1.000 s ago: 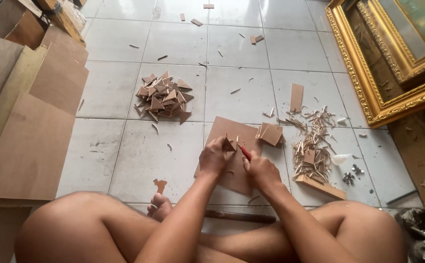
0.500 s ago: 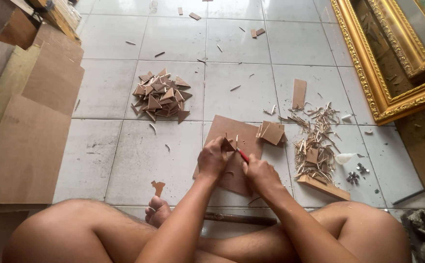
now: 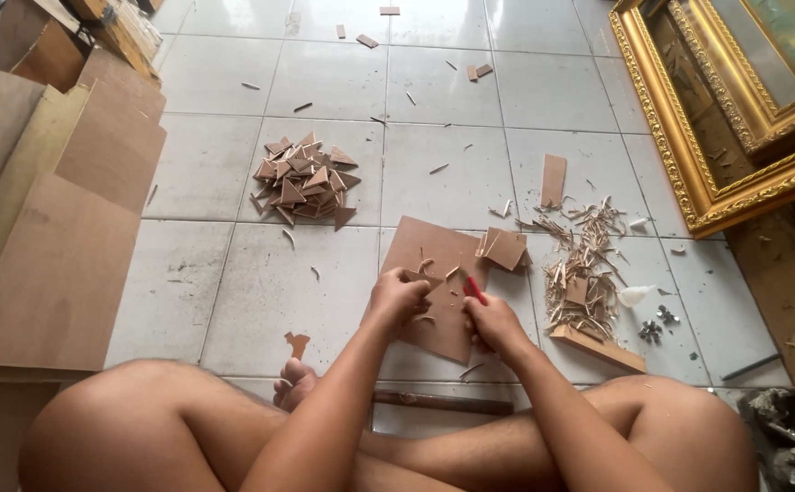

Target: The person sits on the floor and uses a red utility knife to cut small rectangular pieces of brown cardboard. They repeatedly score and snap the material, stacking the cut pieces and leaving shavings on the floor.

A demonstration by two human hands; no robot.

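Hands at frame centre, person seated cross-legged on white tiled floor (image 3: pixel 233 292). Left hand (image 3: pixel 395 296) clenched on a small brown board piece (image 3: pixel 426 276), pressing it down onto a larger brown cutting board (image 3: pixel 434 246) lying flat on the floor. Right hand (image 3: pixel 493 323) grasping a red-handled cutter (image 3: pixel 475 290), tool tip just beside the small piece; blade itself too small to make out. Both hands close together, approx. touching over the board's lower half.

Surroundings: pile of cut brown triangles (image 3: pixel 304 179) up-left of the board, well apart from hands. Small stack of square offcuts (image 3: pixel 505 248) at board's upper-right corner. Heap of thin strips & shavings (image 3: pixel 584 264) to the right, w/ a wooden block (image 3: pixel 598 348) at its near edge. Single rectangular offcut (image 3: pixel 553 179) beyond the heap. Large brown sheets (image 3: pixel 51 255) stacked at far left. Gilded picture frames (image 3: pixel 716 118) leaning at upper right. Dark rod (image 3: pixel 443 402) lying on floor between the legs, near the feet. Stray scraps scattered over far tiles.
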